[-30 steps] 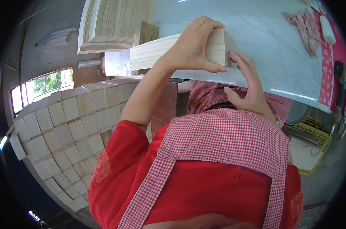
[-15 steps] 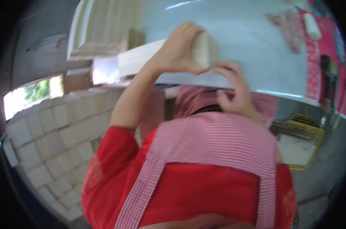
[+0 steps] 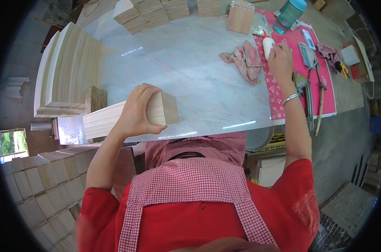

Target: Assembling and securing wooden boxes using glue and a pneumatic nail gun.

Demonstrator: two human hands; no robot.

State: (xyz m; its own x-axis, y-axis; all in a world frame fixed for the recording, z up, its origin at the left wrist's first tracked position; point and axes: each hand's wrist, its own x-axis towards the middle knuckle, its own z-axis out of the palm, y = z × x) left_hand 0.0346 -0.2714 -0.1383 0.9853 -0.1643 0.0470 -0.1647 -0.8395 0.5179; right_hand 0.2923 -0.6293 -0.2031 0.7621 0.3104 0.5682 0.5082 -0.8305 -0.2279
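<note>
A long, pale wooden block [image 3: 101, 119] lies along the near left edge of the glossy table [image 3: 190, 80]. My left hand [image 3: 133, 110] is closed across its right end, thumb on the near side and fingers on the far side. At the right, my right hand [image 3: 280, 63] reaches over a pink patterned cloth [image 3: 278, 101]. Its fingers are closed on a white squeeze bottle [image 3: 267, 44] with a red tip, which lies on the cloth. A crumpled pinkish rag [image 3: 246, 63] is left of the bottle.
Tall stacked boards [image 3: 68, 71] stand at the left by a small wooden block [image 3: 95, 98]. Wooden blocks [image 3: 148, 14] line the far edge, and a teal drinking bottle [image 3: 289, 17] is at far right. Brushes [image 3: 310, 101] lie on the cloth. More blocks [image 3: 43, 180] are piled below left.
My right hand has moved from beside the block's end to the squeeze bottle at the right. My left hand still holds the block. The view has shifted, showing more of the table.
</note>
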